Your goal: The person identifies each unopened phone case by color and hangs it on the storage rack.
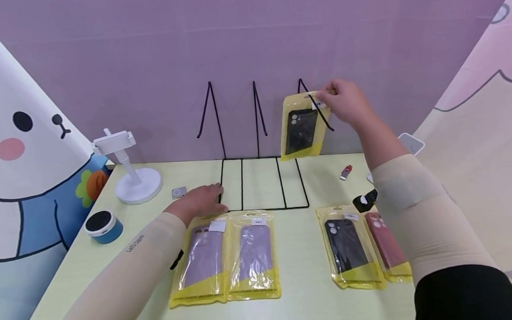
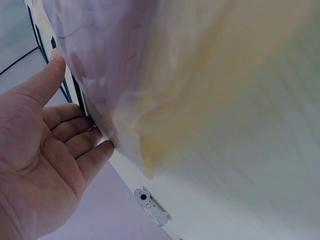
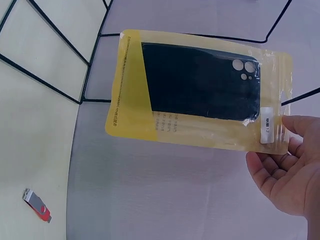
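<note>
My right hand [image 1: 345,103] pinches the top corner of a yellow-edged bag with a black phone case [image 1: 301,130] in it. This bag hangs at the right hook of a black wire rack [image 1: 256,116], and the hook's wire comes out at its hanging hole and crosses its front. In the right wrist view, thumb and fingers hold the bag [image 3: 200,82] beside its white label. My left hand [image 1: 201,201] rests at the left side of the rack's base, fingers extended and touching its wire. Below it lie two bagged purple phone cases [image 1: 202,256].
A bagged black case [image 1: 347,245] and a bagged pink case [image 1: 386,240] lie front right. A red and silver USB stick [image 1: 346,172] sits right of the rack. At left stand a white phone stand [image 1: 139,186] and a blue jar [image 1: 104,228]. A small grey gadget [image 1: 179,192] lies near my left hand.
</note>
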Demonstrator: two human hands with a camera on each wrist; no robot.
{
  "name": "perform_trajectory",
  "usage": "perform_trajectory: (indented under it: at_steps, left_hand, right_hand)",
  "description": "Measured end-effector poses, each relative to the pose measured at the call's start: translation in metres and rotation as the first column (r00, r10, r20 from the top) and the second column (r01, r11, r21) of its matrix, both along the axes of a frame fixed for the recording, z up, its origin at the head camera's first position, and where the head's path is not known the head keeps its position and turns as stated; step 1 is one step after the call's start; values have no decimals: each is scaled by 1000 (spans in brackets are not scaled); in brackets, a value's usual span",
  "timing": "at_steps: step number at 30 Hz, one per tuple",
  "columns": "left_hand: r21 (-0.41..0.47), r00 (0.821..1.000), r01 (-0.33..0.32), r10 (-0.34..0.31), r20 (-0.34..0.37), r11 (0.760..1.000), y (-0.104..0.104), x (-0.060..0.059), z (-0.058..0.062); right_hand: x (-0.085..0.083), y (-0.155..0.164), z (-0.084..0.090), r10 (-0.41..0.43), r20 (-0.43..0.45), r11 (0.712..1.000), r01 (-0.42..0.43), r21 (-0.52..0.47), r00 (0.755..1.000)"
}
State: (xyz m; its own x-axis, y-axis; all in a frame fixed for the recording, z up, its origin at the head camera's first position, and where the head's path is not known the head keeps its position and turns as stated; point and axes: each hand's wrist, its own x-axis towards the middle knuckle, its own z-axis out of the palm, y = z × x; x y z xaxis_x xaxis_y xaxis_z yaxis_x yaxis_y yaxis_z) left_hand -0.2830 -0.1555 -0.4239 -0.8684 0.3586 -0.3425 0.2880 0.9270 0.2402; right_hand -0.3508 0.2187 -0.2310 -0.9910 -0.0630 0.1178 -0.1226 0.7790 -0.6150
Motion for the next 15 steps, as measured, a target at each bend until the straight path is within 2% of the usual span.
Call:
perform_trajectory:
  at_steps: [5,15]
  left_hand:
    - [-3,1000,-3,3,4,1000,0,0,1]
    - [2,1000,3,-3,3,1000,1,1,-1]
  right_hand:
    - [-8,-3,3,-25,6,999,25,35,1000]
    - [-17,-6,5,-41,8,998,40,42,999]
